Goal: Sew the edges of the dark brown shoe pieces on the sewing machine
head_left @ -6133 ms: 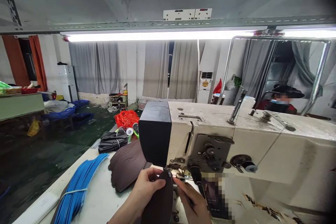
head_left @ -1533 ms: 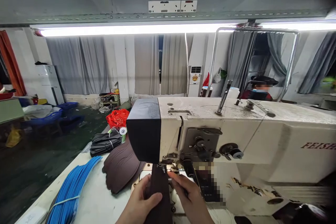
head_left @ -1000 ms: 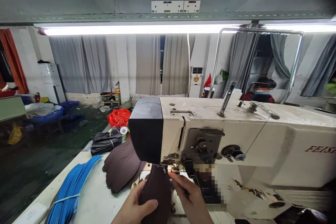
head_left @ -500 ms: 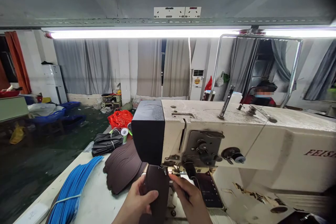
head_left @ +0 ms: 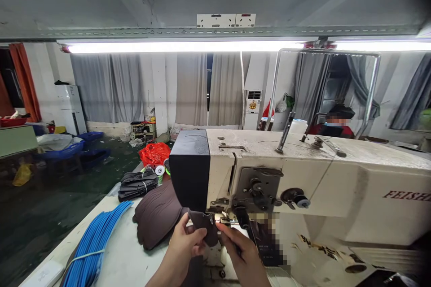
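Observation:
A dark brown fabric piece (head_left: 204, 225) lies under the head of a white sewing machine (head_left: 303, 179), at the needle area. My left hand (head_left: 183, 244) grips its left edge, thumb on top and fingers partly hidden underneath. My right hand (head_left: 243, 253) is closed at the piece's right side, with the index fingertip close to the presser area. Something dark shows within its curled fingers, too hidden to name. Left of the machine head, a fanned stack of dark brown fabric pieces (head_left: 156, 215) rests on the table, apparently joined to the held piece.
A tied bundle of blue strips (head_left: 96, 237) lies on the white table (head_left: 123, 251) at left. Behind it are a bundle of black pieces (head_left: 138, 184), thread spools (head_left: 160, 170) and a red plastic bag (head_left: 154, 154). A person (head_left: 336, 123) sits beyond the machine.
The held fabric has turned: its lower end swung from pointing toward me to the right. My left hand moved slightly up with it. My right hand stays nearly in place. The view shifted slightly.

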The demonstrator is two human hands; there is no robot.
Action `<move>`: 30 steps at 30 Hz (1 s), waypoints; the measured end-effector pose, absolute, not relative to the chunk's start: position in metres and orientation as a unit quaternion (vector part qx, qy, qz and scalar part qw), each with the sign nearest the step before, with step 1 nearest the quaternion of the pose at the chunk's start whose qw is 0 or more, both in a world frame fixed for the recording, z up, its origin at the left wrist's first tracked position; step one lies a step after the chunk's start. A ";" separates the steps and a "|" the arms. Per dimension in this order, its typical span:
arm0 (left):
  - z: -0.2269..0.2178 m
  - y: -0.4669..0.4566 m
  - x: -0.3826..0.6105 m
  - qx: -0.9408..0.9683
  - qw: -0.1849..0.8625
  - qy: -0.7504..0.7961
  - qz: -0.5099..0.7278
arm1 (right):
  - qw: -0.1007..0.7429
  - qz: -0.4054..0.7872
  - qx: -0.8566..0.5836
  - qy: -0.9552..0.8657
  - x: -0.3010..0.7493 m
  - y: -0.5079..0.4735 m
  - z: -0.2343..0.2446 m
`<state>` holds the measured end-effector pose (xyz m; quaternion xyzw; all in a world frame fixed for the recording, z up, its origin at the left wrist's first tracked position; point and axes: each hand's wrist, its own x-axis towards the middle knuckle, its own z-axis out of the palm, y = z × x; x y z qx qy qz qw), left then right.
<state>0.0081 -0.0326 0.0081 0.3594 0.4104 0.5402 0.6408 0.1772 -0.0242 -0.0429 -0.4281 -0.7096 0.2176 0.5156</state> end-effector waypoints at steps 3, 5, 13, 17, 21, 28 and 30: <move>0.007 -0.023 0.010 0.358 0.627 0.419 0.551 | 0.514 0.231 -0.425 -0.708 0.176 -0.025 -0.041; 0.005 -0.016 0.011 0.364 0.619 0.421 0.554 | 0.514 0.231 -0.427 -0.707 0.176 -0.025 -0.040; 0.007 0.005 0.008 0.393 0.610 0.410 0.553 | 0.522 0.218 -0.419 -0.710 0.175 -0.026 -0.041; 0.006 0.008 0.006 0.405 0.610 0.405 0.548 | 0.521 0.219 -0.422 -0.709 0.175 -0.027 -0.040; 0.005 0.007 0.006 0.408 0.608 0.408 0.546 | 0.526 0.228 -0.419 -0.704 0.174 -0.027 -0.039; 0.007 0.005 0.005 0.415 0.601 0.418 0.541 | 0.532 0.243 -0.413 -0.698 0.171 -0.029 -0.035; 0.005 0.003 0.006 0.414 0.591 0.426 0.546 | 0.531 0.246 -0.412 -0.698 0.171 -0.030 -0.035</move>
